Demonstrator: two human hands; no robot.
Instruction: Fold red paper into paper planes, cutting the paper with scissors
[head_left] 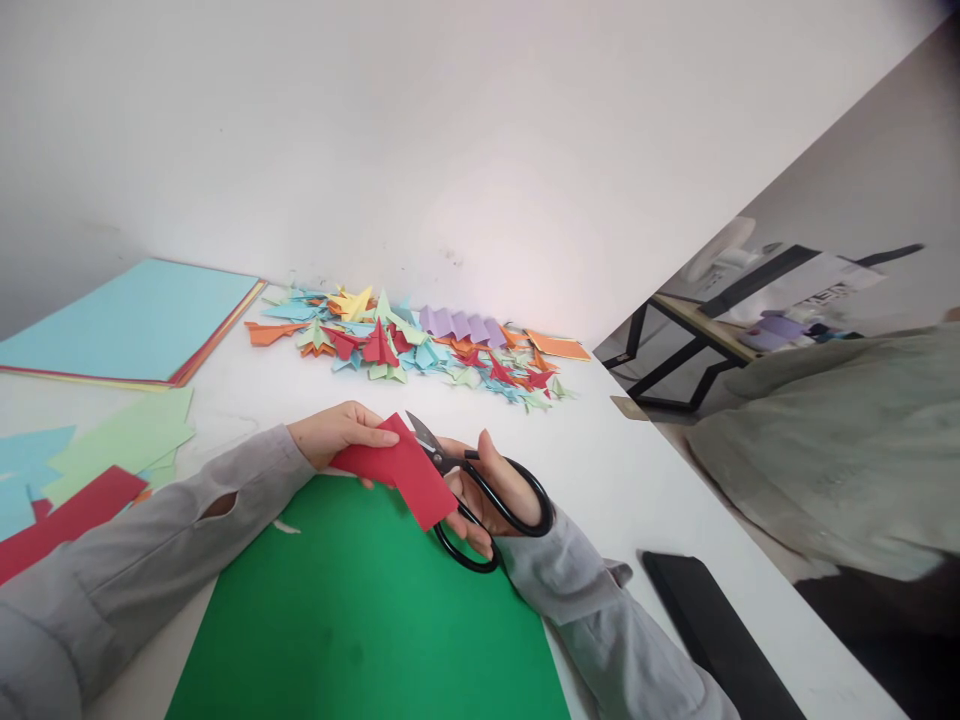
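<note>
My left hand [346, 435] pinches a piece of red paper [424, 488] with the thumb on top; the paper looks folded or partly cut, with one flap angled down to the right. In my right hand [491, 485] is a pair of scissors [529, 495] with large black loop handles. Their blades stand apart at the red paper's right edge, one blade showing above it and the other hidden behind it. Both hands are above a green sheet [360, 610] that lies on the white table.
Small folded paper pieces [382, 345] in many colours lie along the wall. Large coloured sheets [127, 315] are stacked at the back left, with cut scraps [124, 440] nearer me. A black flat object [712, 625] lies at right. Someone's clothed body [832, 450] is beside the table.
</note>
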